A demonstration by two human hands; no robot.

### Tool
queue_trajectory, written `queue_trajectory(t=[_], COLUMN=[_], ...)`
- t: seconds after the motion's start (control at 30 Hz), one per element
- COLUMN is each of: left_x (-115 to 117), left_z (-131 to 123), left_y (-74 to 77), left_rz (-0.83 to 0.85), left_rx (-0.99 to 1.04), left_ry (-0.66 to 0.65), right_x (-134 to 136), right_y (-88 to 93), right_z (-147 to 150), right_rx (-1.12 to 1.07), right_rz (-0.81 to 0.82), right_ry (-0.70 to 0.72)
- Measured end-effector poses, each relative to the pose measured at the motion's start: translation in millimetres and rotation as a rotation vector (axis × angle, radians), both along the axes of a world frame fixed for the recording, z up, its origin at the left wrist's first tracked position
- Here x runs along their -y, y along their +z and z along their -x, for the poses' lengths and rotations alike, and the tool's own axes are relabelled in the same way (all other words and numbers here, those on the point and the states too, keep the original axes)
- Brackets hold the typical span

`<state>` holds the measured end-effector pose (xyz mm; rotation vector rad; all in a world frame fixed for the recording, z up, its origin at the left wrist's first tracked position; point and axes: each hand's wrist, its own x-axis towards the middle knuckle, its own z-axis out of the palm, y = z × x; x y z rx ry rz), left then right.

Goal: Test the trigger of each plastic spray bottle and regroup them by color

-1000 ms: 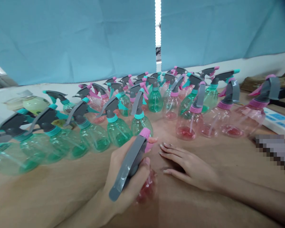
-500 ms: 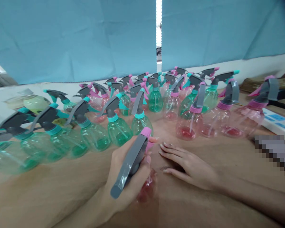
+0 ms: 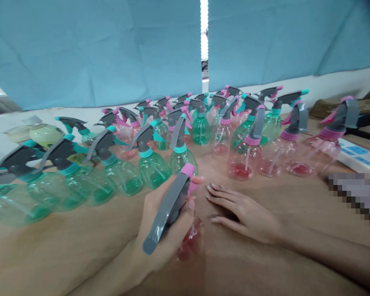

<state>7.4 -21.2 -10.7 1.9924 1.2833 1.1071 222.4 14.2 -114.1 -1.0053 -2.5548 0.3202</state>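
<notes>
Left hand (image 3: pixel 149 209) wraps a translucent pink, apparently plastic bottle (image 3: pixel 189 243).

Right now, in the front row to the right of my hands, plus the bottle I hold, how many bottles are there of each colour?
Standing pink bottles: 3
Held pink bottle, in left hand: 1
Total: 4, all pink

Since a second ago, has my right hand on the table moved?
No. The right hand lies flat on the table, fingertips as far from the standing pink spray bottle ahead as before; the slight shift is the camera's.
</notes>
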Motion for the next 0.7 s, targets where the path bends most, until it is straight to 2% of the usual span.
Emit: queue_trajectory(t=[0.27, 0.7], left_x=[0.5, 0.1], left_z=[-1.1, 4.0], left_y=[0.7, -3.6], left_rz=[-0.037, -0.034], left_rx=[-0.032, -0.010], left_ry=[0.022, -0.041], right_x=[-0.2, 0.0], right_y=[-1.1, -0.5], right_z=[-0.1, -0.5], right_rx=[-0.064, -0.091], right_rz=[-0.002, 0.014], right_ry=[0.013, 0.012])
